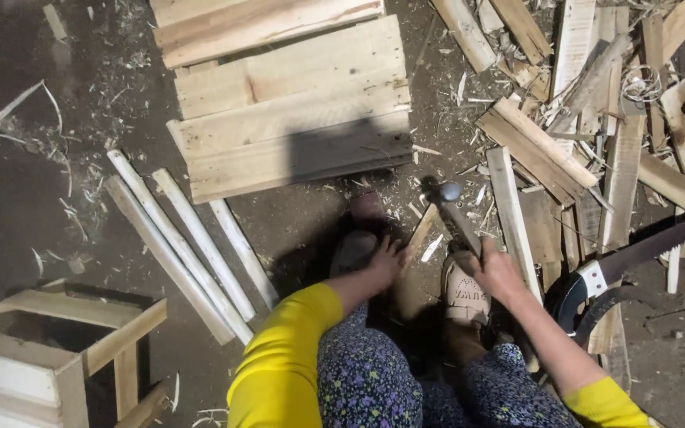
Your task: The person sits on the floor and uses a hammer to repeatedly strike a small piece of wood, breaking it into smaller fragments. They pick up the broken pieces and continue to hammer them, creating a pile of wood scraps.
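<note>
Dark workshop floor strewn with shavings; right hand [501, 273] fingers closed round steel-headed wooden-handled hammer [453, 214], head-heavy, gripped low; left hand [386, 261] fingers pinning stiff, light pale wooden strip [420, 230] between them

Floor [25, 198]: dark, littered with shavings; bears plank panel [291, 103], pale slats [180, 242], scrap boards [596, 143], handsaw [636, 261], wooden stool [49, 357].

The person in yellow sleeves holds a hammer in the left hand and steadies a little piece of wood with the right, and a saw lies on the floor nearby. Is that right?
Not quite: the hands are swapped. In the head view, the right hand holds the hammer and the left hand steadies the little piece of wood. The saw does lie on the floor nearby.
</note>
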